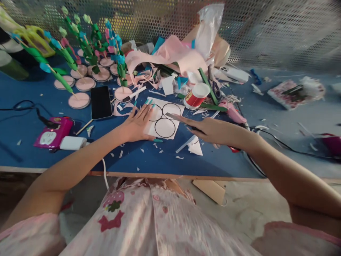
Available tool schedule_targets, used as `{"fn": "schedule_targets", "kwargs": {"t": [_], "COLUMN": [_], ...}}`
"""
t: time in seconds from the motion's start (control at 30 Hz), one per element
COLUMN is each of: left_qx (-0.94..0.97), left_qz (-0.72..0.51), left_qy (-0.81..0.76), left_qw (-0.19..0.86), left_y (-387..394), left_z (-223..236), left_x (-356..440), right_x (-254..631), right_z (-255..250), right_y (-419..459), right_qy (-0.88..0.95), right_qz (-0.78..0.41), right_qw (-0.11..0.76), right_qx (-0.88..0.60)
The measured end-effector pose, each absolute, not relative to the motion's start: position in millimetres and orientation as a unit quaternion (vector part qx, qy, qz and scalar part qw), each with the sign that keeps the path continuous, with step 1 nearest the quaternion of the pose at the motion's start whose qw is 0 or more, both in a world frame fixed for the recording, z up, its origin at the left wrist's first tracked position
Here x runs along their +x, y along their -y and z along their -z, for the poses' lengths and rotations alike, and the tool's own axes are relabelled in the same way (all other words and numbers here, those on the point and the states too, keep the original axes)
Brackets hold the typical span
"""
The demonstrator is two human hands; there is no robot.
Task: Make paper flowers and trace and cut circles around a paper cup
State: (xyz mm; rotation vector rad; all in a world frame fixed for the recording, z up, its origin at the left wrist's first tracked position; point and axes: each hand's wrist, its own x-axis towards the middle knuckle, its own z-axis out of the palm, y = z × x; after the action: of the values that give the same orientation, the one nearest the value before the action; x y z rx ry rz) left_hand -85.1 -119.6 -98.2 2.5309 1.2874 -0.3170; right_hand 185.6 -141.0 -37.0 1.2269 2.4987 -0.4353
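A white sheet of paper [151, 132] with black-outlined circles drawn on it lies on the blue table. My left hand [137, 124] rests flat on the sheet's left part, fingers spread, partly covering a circle. From the right, my right hand [213, 131] is closed around what look like scissors [172, 116]. Their metal blades point left over the circles, and a bit of red handle shows beneath the hand. Whether the blades touch the paper I cannot tell. Just behind the sheet, a red and white tub [197, 96] stands slightly tilted.
Several pink discs [79, 100] bearing sticks wrapped in green paper stand at the back left. A black phone [101, 102] and a magenta power socket [54, 132] lie left. Behind are paper scraps [167, 84] and pink sheeting [170, 53]. A pink glue gun [232, 112] lies right.
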Motion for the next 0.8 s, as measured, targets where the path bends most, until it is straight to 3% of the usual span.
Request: {"fn": "schedule_targets", "kwargs": {"t": [0.8], "left_qx": [0.897], "left_qz": [0.04], "left_qy": [-0.417], "left_qw": [0.143], "left_y": [118.1], "left_z": [109.3], "left_x": [-89.4], "right_x": [165.1], "right_z": [18.4], "right_y": [143.3], "right_qy": [-0.815], "right_qz": [0.255], "right_qw": [0.213], "right_qx": [0.475]}}
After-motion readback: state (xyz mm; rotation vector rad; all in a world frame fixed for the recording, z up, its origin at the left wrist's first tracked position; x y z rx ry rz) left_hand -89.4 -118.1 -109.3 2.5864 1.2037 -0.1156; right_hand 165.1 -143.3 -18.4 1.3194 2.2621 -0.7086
